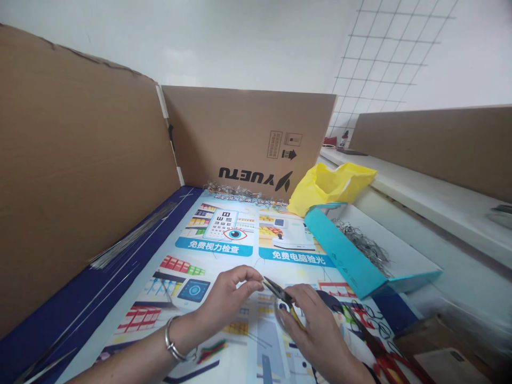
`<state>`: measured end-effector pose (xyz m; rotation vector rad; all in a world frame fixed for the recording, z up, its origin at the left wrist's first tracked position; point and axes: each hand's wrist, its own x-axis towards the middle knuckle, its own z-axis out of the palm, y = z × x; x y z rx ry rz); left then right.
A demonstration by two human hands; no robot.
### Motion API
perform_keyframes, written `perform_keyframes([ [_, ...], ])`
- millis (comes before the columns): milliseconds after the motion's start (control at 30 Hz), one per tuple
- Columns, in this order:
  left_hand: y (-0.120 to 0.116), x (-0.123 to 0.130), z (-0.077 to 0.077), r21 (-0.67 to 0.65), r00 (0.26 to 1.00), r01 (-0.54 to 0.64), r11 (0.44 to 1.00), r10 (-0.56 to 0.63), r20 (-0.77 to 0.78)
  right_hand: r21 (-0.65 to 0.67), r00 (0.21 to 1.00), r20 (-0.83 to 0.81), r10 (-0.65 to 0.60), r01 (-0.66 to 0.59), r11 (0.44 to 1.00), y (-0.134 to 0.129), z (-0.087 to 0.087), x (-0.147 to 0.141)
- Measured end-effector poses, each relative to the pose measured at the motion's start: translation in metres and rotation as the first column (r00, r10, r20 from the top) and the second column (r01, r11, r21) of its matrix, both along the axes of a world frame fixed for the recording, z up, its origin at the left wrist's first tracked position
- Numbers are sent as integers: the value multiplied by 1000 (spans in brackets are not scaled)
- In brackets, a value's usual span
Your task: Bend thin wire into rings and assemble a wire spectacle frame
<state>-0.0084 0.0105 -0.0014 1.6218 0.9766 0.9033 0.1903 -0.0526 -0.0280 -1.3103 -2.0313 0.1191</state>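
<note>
My right hand [310, 320] is closed around needle-nose pliers [279, 290] with yellow handles, their jaws pointing up and left. The jaws meet the fingertips of my left hand [237, 290], which pinch together on something too small to make out. A metal bracelet [171, 341] circles the left wrist. Both hands are above a printed poster sheet [224, 277] that covers the table. At the lower right, near my right forearm, lies a red-handled cutting tool [386, 362]; its exact kind is unclear.
Straight thin wires [134, 234] lie along the left edge. Bent wire pieces [236, 191] line the back cardboard panel [240, 133]. To the right, a turquoise box [344, 256] holds tangled wire pieces [364, 245], with a yellow plastic bag [330, 184] behind it. Another cardboard panel [76, 149] stands left.
</note>
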Motion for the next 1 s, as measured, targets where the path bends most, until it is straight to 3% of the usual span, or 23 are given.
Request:
perform_keyframes([
  [333, -2, 0, -5, -134, 989, 108, 985, -93, 113, 26, 999, 12, 36, -36, 999, 2, -3, 1],
  [600, 0, 2, 5, -338, 955, 213, 916, -123, 269, 58, 997, 25, 69, -70, 996, 3, 0, 2],
  [800, 2, -1, 3, -399, 936, 280, 873, -156, 316, 29, 997, 34, 75, -76, 997, 3, 1, 4],
  [1000, 2, -1, 3, -396, 930, 295, 870, -165, 329, 28, 996, 26, 86, -87, 996, 2, 2, 4],
])
